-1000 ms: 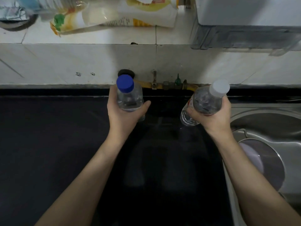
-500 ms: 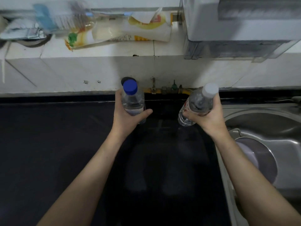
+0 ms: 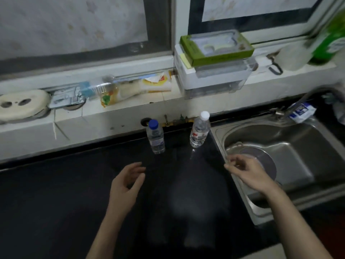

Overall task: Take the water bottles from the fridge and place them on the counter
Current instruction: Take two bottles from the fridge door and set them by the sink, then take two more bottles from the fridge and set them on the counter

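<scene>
Blue-cap bottle (image 3: 155,139) upright on black counter (image 3: 56,193), left of sink (image 3: 298,150). White-cap bottle (image 3: 199,133) upright right by sink rim, red-marked label, print too blurry to read tbh. Left hand (image 3: 125,184) hovers over counter left of sink, fingers loosely spread. Right hand (image 3: 244,171) over sink's near-left edge, fingers relaxed, holding nothing. Green box (image 3: 216,48) on ledge behind sink.

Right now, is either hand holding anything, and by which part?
Nothing is held. The left hand and right hand are open, clear of the blue-capped bottle and white-capped bottle on the counter.
</scene>
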`<state>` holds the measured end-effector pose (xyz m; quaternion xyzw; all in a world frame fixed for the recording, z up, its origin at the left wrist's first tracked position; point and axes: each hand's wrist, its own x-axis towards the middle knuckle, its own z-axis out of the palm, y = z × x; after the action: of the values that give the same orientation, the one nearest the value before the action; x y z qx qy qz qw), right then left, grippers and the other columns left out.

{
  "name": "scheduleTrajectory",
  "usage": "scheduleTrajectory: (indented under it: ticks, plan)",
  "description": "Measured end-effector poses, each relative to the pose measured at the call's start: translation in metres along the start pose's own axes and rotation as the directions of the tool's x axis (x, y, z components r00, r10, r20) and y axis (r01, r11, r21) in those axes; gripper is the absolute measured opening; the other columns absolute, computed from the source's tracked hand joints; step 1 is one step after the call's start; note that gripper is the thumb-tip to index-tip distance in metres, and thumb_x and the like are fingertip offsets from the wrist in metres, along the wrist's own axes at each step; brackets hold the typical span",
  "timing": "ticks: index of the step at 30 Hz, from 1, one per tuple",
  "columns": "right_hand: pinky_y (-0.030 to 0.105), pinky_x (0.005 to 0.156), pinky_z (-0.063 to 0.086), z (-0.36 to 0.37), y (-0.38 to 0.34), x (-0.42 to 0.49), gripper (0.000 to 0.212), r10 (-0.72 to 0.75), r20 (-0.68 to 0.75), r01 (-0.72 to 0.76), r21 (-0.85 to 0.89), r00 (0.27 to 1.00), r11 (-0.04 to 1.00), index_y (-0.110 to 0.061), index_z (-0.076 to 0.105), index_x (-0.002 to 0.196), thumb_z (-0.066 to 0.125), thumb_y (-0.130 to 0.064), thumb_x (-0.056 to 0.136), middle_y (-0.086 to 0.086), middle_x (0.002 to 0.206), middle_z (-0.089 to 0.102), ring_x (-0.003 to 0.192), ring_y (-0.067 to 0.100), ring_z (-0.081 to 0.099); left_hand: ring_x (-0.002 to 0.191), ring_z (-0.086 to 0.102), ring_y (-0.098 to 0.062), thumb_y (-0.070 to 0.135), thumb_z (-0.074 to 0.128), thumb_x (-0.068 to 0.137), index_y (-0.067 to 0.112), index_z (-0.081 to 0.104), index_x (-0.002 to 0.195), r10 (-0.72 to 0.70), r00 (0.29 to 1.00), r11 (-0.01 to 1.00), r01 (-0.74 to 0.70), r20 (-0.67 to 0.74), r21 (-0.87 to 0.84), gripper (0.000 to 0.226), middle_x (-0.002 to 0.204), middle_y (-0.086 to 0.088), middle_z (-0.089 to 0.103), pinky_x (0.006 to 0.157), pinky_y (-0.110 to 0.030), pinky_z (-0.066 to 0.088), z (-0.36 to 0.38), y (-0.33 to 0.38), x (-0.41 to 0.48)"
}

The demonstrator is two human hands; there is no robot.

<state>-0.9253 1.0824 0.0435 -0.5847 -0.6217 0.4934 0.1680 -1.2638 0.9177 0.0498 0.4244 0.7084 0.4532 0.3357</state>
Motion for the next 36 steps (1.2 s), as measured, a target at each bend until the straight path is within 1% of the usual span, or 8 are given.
scheduleTrajectory:
  ticks: [5,9,12,15,19,25,28,36]
  plan:
    - [0.032,0.088,0.052,0.001,0.019,-0.119,0.024,0.039,-0.028,-0.039,0.012,0.999,0.999,-0.017,0.068,0.112,0.072,-0.010,0.090,0.001,0.084,0.071,0.083,0.013,0.067,0.090,0.072,-0.009,0.001,0.069,0.088,0.019,0.070,0.106,-0.052,0.962,0.997,0.036,0.267,0.064,0.026,0.095,0.000,0.076,0.078,-0.014,0.056,0.002,0.012,-0.053]
    - [0.021,0.078,0.052,0.009,0.057,-0.220,0.022,0.144,-0.162,-0.133,0.077,0.976,0.988,-0.020,0.069,0.110,0.072,-0.011,0.090,0.010,0.088,0.073,0.082,0.020,0.070,0.087,0.072,-0.004,0.005,0.072,0.087,0.028,0.069,0.104,-0.047,0.836,0.983,-0.060,0.547,0.176,0.029,0.098,0.017,0.074,0.078,-0.020,0.058,0.023,0.010,-0.092]
    - [0.024,0.072,0.053,0.010,0.091,-0.293,0.020,0.256,-0.232,-0.231,0.131,0.939,0.964,-0.023,0.070,0.104,0.072,-0.009,0.089,0.008,0.088,0.073,0.083,0.027,0.069,0.088,0.072,-0.006,0.009,0.072,0.086,0.026,0.069,0.107,-0.029,0.734,0.971,-0.140,0.678,0.193,0.027,0.094,0.010,0.075,0.081,-0.026,0.059,0.051,0.011,-0.116]
    - [0.033,0.079,0.055,0.005,0.128,-0.354,0.019,0.354,-0.311,-0.306,0.193,0.882,0.932,-0.018,0.070,0.104,0.070,-0.006,0.090,0.010,0.086,0.073,0.079,0.027,0.070,0.084,0.071,-0.008,0.011,0.072,0.086,0.026,0.069,0.107,0.022,0.706,0.958,-0.219,0.708,0.188,0.025,0.091,0.009,0.074,0.078,-0.029,0.059,0.089,0.019,-0.133]
    - [0.015,0.062,0.047,0.000,0.167,-0.422,0.018,0.424,-0.367,-0.358,0.237,0.828,0.903,-0.026,0.068,0.103,0.069,-0.011,0.091,0.000,0.081,0.070,0.062,0.004,0.060,0.081,0.070,-0.011,0.013,0.072,0.086,0.031,0.068,0.102,0.069,0.659,0.932,-0.310,0.749,0.187,0.024,0.087,0.007,0.073,0.076,-0.029,0.058,0.152,0.048,-0.148]
    - [0.017,0.056,0.044,0.011,0.223,-0.513,0.016,0.564,-0.499,-0.422,0.376,0.658,0.825,-0.033,0.065,0.106,0.063,-0.021,0.095,0.001,0.080,0.068,0.053,0.004,0.055,0.085,0.069,-0.009,0.012,0.071,0.088,0.034,0.068,0.105,0.162,0.390,0.860,-0.507,0.906,0.064,0.029,0.091,0.009,0.073,0.075,-0.016,0.054,0.254,0.105,-0.186]
    - [0.018,0.058,0.045,0.026,0.253,-0.551,0.016,0.634,-0.471,-0.486,0.409,0.613,0.773,-0.034,0.063,0.106,0.059,-0.022,0.096,-0.004,0.076,0.065,0.053,0.004,0.055,0.085,0.069,-0.011,0.013,0.070,0.089,0.033,0.067,0.111,0.119,0.242,0.813,-0.580,0.963,0.045,0.030,0.092,0.008,0.073,0.077,-0.023,0.056,0.299,0.118,-0.215]
    - [0.027,0.073,0.053,0.033,0.296,-0.619,0.023,0.770,-0.423,-0.589,0.497,0.477,0.637,-0.033,0.061,0.119,0.057,-0.032,0.096,-0.012,0.092,0.067,0.075,0.009,0.066,0.074,0.068,-0.011,0.008,0.074,0.086,0.044,0.065,0.096,0.098,0.118,0.763,-0.647,0.988,0.001,0.039,0.084,0.008,0.073,0.067,-0.016,0.053,0.390,0.119,-0.289]
